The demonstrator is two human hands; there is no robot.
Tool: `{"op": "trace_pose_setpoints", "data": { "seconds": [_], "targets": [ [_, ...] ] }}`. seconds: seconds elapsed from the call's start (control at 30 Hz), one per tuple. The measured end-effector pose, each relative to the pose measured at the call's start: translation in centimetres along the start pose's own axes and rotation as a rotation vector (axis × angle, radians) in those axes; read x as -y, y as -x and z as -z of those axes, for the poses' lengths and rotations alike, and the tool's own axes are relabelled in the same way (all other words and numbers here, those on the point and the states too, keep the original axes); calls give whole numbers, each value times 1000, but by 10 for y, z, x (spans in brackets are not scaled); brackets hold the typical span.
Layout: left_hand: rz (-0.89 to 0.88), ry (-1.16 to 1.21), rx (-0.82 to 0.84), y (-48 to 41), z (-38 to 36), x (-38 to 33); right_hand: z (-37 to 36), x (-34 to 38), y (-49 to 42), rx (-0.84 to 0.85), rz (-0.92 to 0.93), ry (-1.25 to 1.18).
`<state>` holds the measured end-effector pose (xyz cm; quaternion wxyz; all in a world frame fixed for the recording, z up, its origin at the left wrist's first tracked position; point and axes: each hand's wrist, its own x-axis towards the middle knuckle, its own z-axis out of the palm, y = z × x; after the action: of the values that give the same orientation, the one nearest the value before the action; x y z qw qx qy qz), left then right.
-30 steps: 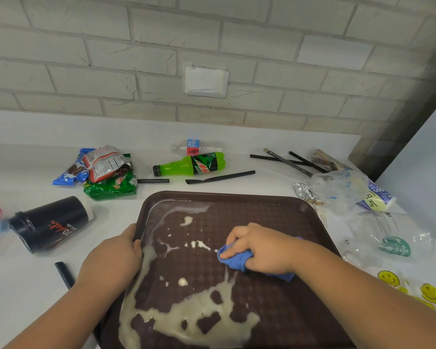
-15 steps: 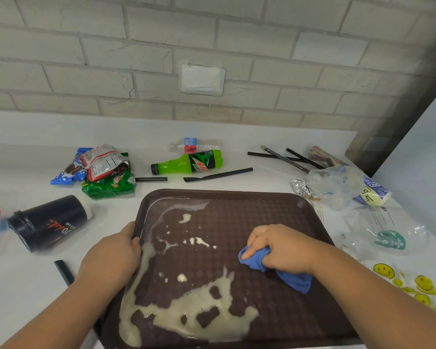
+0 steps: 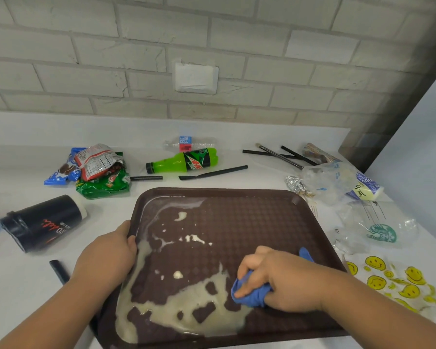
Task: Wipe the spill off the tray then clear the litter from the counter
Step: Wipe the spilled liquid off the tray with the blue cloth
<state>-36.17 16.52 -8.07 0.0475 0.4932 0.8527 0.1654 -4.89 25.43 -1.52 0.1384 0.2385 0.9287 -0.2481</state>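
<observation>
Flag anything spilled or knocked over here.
A pale, milky spill pools over the left and near parts of the brown tray, beside the blue cloth in the right hand. On the counter, a black cup and a green bottle lie on their sides.

tray [image 3: 249, 210]: dark brown, tiny checkered bumps all over
spill [image 3: 186, 321]: creamy off-white, kinda beige
cloth [image 3: 251, 297]: bright blue
bottle [image 3: 176, 162]: neon green, black label and cap
coffee cup [image 3: 45, 222]: black with red scribbly writing
wrappers [image 3: 96, 167]: one blue, one red and white, one green
plastic cup [image 3: 382, 233]: clear, round green logo
bag [image 3: 388, 280]: see-through with yellow smileys
straws [image 3: 219, 171]: black
worktop [image 3: 23, 285]: plain white
wall [image 3: 86, 46]: pale grey brick
</observation>
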Motion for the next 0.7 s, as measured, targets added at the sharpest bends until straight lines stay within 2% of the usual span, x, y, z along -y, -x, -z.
{"op": "trace_pose_setpoints", "data": {
  "seconds": [0.1,0.23,0.33,0.5,0.6,0.7],
  "targets": [
    [4,5,2,-1,-1,0,2,-1,8,79,15,-8],
    [7,5,-4,-1,-1,0,-4,-5,10,-39,-41,-6],
    [6,-2,2,-1,0,-1,-6,4,13,34,23,-26],
    [12,1,6,-1,1,-1,0,-5,22,45,-48,-4],
    [20,-11,9,-1,1,-2,-6,12,17,132,39,12],
    [26,-22,19,-1,2,-3,-7,24,7,129,112,8]
  ]
}}
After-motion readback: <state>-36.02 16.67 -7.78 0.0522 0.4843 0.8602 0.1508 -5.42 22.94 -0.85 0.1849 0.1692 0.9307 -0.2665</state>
